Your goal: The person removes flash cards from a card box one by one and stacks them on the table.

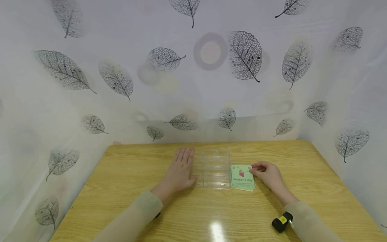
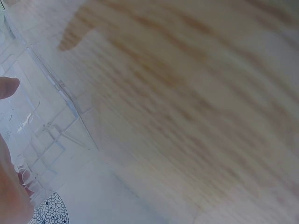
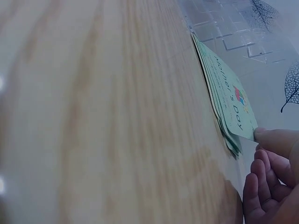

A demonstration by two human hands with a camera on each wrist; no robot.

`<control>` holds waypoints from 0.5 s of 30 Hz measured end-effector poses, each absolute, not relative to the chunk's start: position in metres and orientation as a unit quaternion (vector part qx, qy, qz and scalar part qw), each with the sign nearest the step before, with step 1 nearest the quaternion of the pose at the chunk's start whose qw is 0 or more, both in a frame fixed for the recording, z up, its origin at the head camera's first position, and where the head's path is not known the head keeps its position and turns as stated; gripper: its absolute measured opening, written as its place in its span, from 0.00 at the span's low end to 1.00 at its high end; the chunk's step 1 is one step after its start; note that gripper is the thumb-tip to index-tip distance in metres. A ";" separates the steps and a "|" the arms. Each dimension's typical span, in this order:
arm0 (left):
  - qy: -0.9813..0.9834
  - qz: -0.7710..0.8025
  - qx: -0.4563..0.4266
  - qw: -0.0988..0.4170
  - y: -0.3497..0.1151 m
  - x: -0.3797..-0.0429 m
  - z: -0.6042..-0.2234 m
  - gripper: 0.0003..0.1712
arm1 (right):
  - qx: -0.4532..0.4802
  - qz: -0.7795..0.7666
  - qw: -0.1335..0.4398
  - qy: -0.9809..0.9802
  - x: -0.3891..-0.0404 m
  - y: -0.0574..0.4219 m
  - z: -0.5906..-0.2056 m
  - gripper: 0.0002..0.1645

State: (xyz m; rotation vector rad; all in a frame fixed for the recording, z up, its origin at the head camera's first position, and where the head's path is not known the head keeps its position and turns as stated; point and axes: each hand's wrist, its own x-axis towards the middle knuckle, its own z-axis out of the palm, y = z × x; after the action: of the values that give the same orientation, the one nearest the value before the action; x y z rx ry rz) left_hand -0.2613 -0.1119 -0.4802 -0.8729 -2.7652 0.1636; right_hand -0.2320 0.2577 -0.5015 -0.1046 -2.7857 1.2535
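A clear plastic tray point(image 1: 216, 168) with several long compartments lies on the table. Along its left side my left hand point(image 1: 179, 169) lies flat with straight fingers, the thumb reaching toward the tray's near left corner. Against the tray's right side sits a stack of pale green square cards point(image 3: 217, 95) printed "Mother's Day". My right hand point(image 1: 269, 174) pinches the far right corner of the top card point(image 1: 242, 176) between thumb and finger. In the right wrist view that corner is lifted a little off the cards below, and the other fingers are curled beneath the thumb point(image 3: 275, 140).
The wooden table point(image 1: 127, 181) has a glossy top with a bright reflection near its front. A white curtain point(image 1: 181, 90) with dark leaf prints hangs behind and at both sides. A small black device with a yellow label point(image 1: 282, 222) is strapped at my right wrist.
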 end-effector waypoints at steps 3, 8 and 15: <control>-0.946 0.058 -0.297 0.115 -0.111 -0.261 -0.479 0.63 | -0.031 0.410 0.044 -0.911 -0.232 0.258 -0.502 0.15; -0.947 0.061 -0.294 0.113 -0.111 -0.261 -0.477 0.63 | -0.030 0.412 0.050 -0.909 -0.232 0.258 -0.501 0.14; -0.947 0.060 -0.295 0.115 -0.112 -0.261 -0.477 0.64 | -0.028 0.415 0.048 -0.908 -0.231 0.257 -0.500 0.14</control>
State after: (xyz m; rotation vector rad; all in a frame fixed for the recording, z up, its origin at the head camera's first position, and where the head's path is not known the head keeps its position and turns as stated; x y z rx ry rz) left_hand -0.2606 -0.1115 -0.4774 -0.8639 -2.7753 0.1748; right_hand -0.2312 0.2568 -0.5005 -0.0863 -2.7683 1.2645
